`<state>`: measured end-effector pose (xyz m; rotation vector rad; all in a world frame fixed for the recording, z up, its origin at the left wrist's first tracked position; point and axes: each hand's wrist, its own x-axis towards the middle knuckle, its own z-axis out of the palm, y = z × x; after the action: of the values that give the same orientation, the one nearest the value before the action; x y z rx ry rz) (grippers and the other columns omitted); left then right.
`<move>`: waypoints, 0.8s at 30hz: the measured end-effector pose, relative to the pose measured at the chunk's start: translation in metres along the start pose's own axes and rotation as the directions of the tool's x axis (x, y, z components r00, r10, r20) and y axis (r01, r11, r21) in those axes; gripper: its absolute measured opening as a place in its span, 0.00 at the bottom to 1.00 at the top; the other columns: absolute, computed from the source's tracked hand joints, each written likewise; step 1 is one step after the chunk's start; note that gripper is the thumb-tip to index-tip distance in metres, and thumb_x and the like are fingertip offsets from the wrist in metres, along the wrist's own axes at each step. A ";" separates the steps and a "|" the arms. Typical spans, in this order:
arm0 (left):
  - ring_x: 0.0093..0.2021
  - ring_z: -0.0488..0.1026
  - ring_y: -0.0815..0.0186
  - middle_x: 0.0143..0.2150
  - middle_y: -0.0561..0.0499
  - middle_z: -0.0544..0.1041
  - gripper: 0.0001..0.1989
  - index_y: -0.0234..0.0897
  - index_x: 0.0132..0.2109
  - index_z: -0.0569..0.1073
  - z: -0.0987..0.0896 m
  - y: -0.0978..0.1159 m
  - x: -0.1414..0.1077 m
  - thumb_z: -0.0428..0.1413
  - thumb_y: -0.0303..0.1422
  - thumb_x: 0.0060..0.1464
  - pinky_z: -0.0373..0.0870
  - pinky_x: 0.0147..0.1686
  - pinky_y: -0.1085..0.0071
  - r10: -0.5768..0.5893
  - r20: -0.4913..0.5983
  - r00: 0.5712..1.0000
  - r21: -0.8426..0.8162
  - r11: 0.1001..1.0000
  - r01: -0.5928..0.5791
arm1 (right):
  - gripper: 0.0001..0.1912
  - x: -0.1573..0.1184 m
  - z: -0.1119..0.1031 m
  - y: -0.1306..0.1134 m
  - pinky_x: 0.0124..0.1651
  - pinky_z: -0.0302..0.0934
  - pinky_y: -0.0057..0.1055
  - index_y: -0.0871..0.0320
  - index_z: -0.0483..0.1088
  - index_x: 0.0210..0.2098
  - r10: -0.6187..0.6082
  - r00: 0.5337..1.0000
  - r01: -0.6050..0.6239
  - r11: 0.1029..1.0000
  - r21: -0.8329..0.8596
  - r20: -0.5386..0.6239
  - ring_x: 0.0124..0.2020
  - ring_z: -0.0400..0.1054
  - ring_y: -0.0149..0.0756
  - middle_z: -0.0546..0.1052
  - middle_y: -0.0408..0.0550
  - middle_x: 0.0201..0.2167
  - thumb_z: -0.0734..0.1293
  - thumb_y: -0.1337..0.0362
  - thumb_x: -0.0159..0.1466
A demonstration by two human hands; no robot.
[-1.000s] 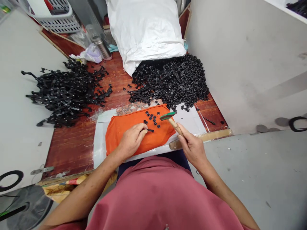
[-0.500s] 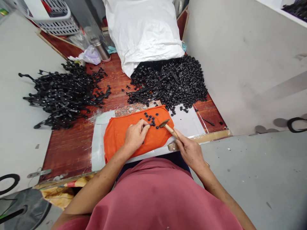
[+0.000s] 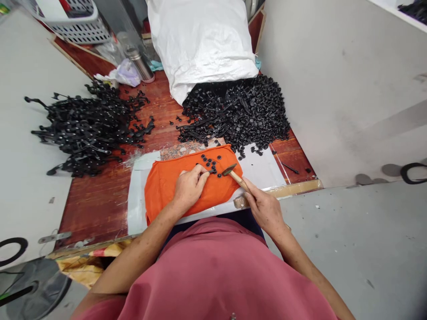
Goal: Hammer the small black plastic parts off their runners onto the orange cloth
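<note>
Work looks partway: a tangled pile [image 3: 90, 129] of black strips lies left on the red wooden tabletop [image 3: 100, 209], while the big heap [image 3: 247, 111] at the mouth of the creased white sack [image 3: 203, 40] is probably left to handle. Over the soft orange cloth [image 3: 216, 192], the left hand [image 3: 190, 186] pinches a slim black piece [image 3: 212, 172] beside round discs [image 3: 208, 164]; the right hand [image 3: 267, 211] wraps the wooden handle of the hammer [image 3: 237, 179]
</note>
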<state>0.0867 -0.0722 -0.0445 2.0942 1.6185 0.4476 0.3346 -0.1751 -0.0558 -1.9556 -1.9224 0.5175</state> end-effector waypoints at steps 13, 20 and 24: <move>0.33 0.76 0.59 0.31 0.49 0.81 0.13 0.39 0.41 0.78 0.000 0.002 0.000 0.52 0.39 0.67 0.63 0.43 0.64 0.047 -0.033 0.998 0.142 0.989 -0.042 | 0.26 0.006 -0.019 -0.012 0.48 0.71 0.33 0.47 0.60 0.72 -0.120 0.987 0.126 0.991 0.047 -0.102 0.47 0.79 0.40 0.81 0.48 0.54 0.59 0.62 0.76; 0.34 0.77 0.58 0.33 0.48 0.82 0.13 0.39 0.40 0.79 0.001 0.004 0.002 0.52 0.38 0.66 0.64 0.42 0.64 0.006 -0.032 0.999 0.136 0.991 -0.002 | 0.27 0.016 -0.014 -0.028 0.41 0.70 0.33 0.49 0.60 0.73 -0.172 0.985 0.170 0.976 -0.139 -0.001 0.35 0.78 0.40 0.83 0.49 0.41 0.57 0.62 0.76; 0.34 0.76 0.59 0.32 0.49 0.82 0.13 0.39 0.40 0.79 0.004 0.001 0.001 0.53 0.39 0.66 0.64 0.43 0.64 0.011 -0.042 0.999 0.103 0.995 -0.006 | 0.27 0.015 -0.011 -0.027 0.44 0.69 0.32 0.50 0.57 0.74 -0.165 0.983 0.157 0.983 -0.098 -0.081 0.36 0.77 0.39 0.82 0.51 0.43 0.55 0.60 0.77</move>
<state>0.0894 -0.0715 -0.0473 2.1812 1.6902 0.4223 0.3163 -0.1594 -0.0336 -1.8234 -2.0578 0.2975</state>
